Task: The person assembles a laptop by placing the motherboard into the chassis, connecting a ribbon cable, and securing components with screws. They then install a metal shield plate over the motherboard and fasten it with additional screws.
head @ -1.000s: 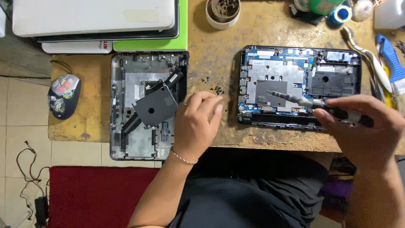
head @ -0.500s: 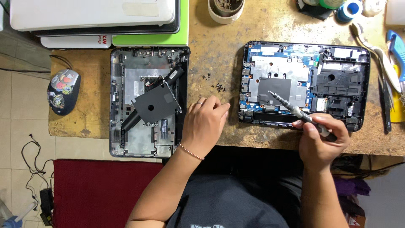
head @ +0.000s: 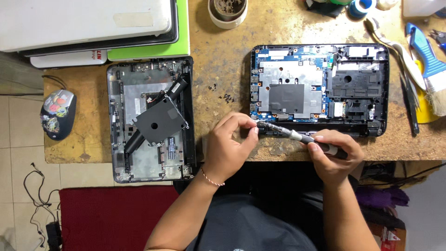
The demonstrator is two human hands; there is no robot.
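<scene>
An opened laptop base with its blue circuit board bare lies on the worn wooden table. My right hand grips a grey screwdriver that lies nearly flat, tip pointing left. At that tip my left hand pinches with thumb and fingers, close to the base's front left corner. Whether a screw sits between the fingers is too small to tell. Left of my left hand lies a removed grey bottom cover with a black plate resting on it.
Loose small screws lie between the two laptop parts. Stacked laptops sit at the back left, a cup at the back centre, a mouse far left. A blue brush, tweezers and tape rolls lie at the right.
The screwdriver has swung down off the circuit board and now lies along the base's front edge. My left hand has moved right from the table onto its tip. The view has shifted.
</scene>
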